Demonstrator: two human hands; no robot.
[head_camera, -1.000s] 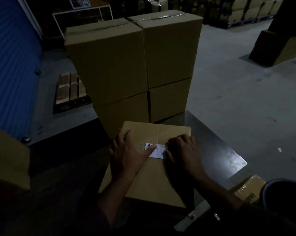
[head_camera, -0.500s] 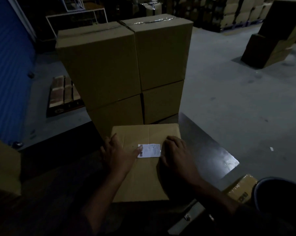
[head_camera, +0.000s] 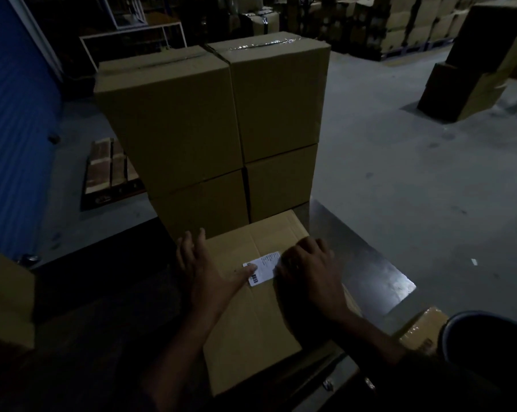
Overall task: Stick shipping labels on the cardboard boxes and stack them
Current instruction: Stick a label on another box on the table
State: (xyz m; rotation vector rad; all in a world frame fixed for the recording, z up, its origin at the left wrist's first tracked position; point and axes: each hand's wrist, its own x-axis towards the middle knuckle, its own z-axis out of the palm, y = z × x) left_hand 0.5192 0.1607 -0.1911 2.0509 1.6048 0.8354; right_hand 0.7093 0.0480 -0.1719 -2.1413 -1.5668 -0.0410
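Note:
A flat cardboard box [head_camera: 251,331] lies on a dark metal table [head_camera: 379,281] in front of me. A small white shipping label [head_camera: 264,267] sits on its top face, tilted. My left hand [head_camera: 205,273] rests flat on the box, fingers spread, with the thumb pressing the label's left end. My right hand [head_camera: 309,273] lies knuckles-up on the label's right end, fingertips pressing down. Behind the box stands a stack of large taped cardboard boxes [head_camera: 212,126], two columns wide and two high.
A wooden pallet [head_camera: 110,171] lies on the floor at left beside a blue shutter [head_camera: 13,129]. Another carton [head_camera: 6,295] is at the left edge. A small wrapped parcel [head_camera: 424,328] and a dark bin [head_camera: 489,337] sit at lower right. More boxes [head_camera: 465,81] stand far right.
The box and label have turned slightly counter-clockwise on the table. Both hands stay pressed on the label's ends, the left thumb sliding over the barcode end. The camera has shifted.

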